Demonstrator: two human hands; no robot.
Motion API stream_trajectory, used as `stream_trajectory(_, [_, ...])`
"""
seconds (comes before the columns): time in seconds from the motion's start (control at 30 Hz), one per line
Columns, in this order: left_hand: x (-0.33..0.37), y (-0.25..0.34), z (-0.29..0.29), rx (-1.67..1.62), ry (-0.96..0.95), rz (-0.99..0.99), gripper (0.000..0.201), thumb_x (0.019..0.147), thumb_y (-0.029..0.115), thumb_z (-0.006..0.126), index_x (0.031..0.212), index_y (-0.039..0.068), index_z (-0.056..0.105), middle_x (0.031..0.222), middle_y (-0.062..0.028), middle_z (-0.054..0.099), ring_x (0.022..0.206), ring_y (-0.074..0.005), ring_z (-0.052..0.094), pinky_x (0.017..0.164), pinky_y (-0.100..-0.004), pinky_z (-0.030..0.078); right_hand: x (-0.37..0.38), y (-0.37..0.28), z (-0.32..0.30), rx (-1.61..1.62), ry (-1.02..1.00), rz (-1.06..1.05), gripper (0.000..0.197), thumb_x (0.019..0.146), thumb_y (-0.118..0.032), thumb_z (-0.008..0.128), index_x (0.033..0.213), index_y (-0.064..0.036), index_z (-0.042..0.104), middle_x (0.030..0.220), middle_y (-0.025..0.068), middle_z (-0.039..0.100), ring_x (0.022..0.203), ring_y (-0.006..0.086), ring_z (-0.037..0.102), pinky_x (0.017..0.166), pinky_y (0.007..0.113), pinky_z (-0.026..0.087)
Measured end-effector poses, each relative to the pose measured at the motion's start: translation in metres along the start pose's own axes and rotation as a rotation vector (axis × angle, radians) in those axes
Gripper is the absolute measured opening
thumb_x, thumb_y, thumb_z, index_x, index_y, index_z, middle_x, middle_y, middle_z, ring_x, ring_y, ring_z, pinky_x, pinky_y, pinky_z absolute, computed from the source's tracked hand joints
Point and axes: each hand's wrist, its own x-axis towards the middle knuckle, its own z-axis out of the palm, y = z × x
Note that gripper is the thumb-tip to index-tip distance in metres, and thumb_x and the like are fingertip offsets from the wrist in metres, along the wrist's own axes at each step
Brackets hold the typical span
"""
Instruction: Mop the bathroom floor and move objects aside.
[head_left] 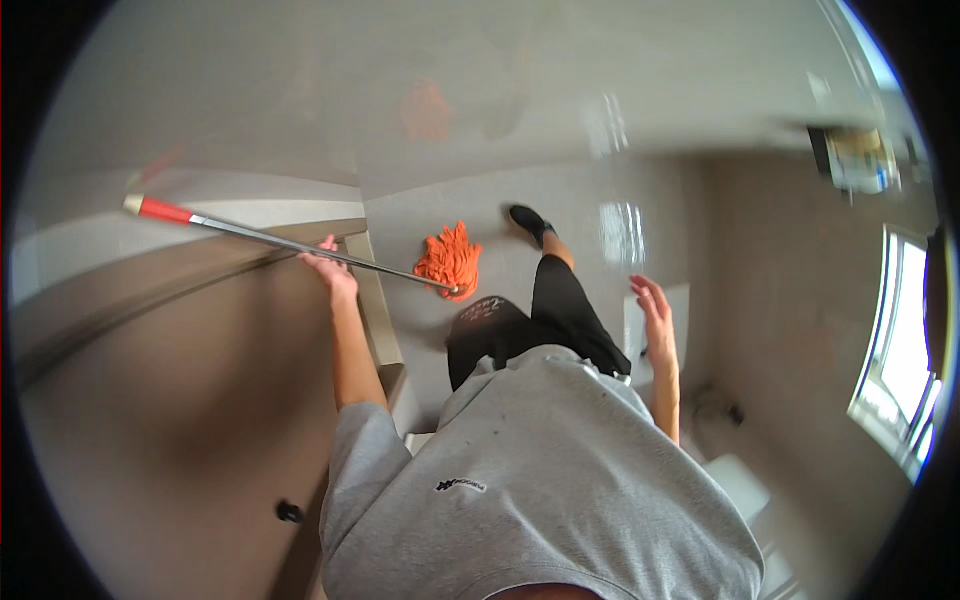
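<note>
Head view, looking straight down: left hand (330, 266) is wrapped around the thin metal mop handle (300, 246), fingers closed on the shaft roughly at mid-length. Handle is a straight shiny tube running from upper left down to the right, capped at the far end by a red grip (162, 210) with a pale tip. At the lower end sits the mop head (450, 259), a bunch of shaggy orange strands, resting on the smooth grey floor (560, 200) just ahead of the person's knees. Right hand (653, 312) holds nothing, fingers spread and loose, palm hanging in the air to the right of the legs, well apart from the mop. Person wears a soft grey shirt (540, 480), black shorts, one dark shoe (528, 221) planted forward on the floor near the mop head. Floor is glossy, shows reflections of light. Brown flat panel (170, 400) fills the left side, with a small dark round knob (289, 512) low on it. Bright window (905, 340) at the right edge.
</note>
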Motion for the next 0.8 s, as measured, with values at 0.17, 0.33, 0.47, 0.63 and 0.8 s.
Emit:
stream_trajectory(0.17, [-0.131,-0.118,0.094,0.208,-0.101,0.204,0.079,0.093,0.07,0.016,0.117,0.007,0.058,0.124,-0.0096,0.052,0.123,-0.0254,0.041,0.11,-0.0433,0.021,0.08,-0.096,0.031,-0.143,-0.585,-0.352,0.093,0.08,-0.033,0.076,0.15,-0.0079,0.02,0.146,0.0171,0.039,0.133,0.028,0.041,0.11,0.042,0.031])
stream_trajectory(0.33, [-0.181,-0.302,0.099,0.156,0.045,0.399,0.059,0.098,0.055,0.034,0.117,0.002,0.052,0.111,-0.0104,0.055,0.111,-0.0235,0.051,0.101,-0.0397,0.037,0.058,-0.217,0.114,0.332,-0.978,-0.765,0.125,0.064,-0.049,0.084,0.151,-0.005,0.007,0.147,0.0192,0.037,0.134,0.0334,0.039,0.112,0.049,0.026])
stream_trajectory(0.47, [-0.241,-0.255,0.205,-0.075,0.067,0.129,0.044,0.096,0.037,0.051,0.121,0.001,0.048,0.108,-0.0132,0.057,0.108,-0.0239,0.052,0.098,-0.0396,0.039,0.086,-0.229,0.074,0.169,-0.997,-0.546,0.038,0.082,-0.023,0.074,0.103,0.0017,0.053,0.084,0.0123,0.058,0.077,0.0232,0.059,0.073,0.036,0.05])
stream_trajectory(0.63, [-0.237,-0.347,0.147,-1.518,0.391,-0.807,0.018,0.089,0.02,0.063,0.099,0.006,0.056,0.08,-0.0068,0.059,0.074,-0.0183,0.058,0.062,-0.0358,0.05,0.023,-0.213,0.048,0.289,-1.155,-0.601,0.023,0.089,-0.011,0.05,0.07,-0.003,0.041,0.059,0.0082,0.05,0.053,0.0177,0.044,0.053,0.036,0.042])
stream_trajectory(0.8, [-0.23,-0.321,0.201,-2.019,0.17,-0.676,0.032,0.084,-0.001,0.062,0.066,0.012,0.039,0.053,0.002,0.035,0.043,-0.0121,0.037,0.04,-0.0234,0.034,0.049,-0.222,0.026,0.273,-0.963,-0.651,0.036,0.094,-0.022,0.038,0.062,-0.0163,0.023,0.046,-0.0028,0.023,0.043,0.0111,0.02,0.044,0.028,0.025])
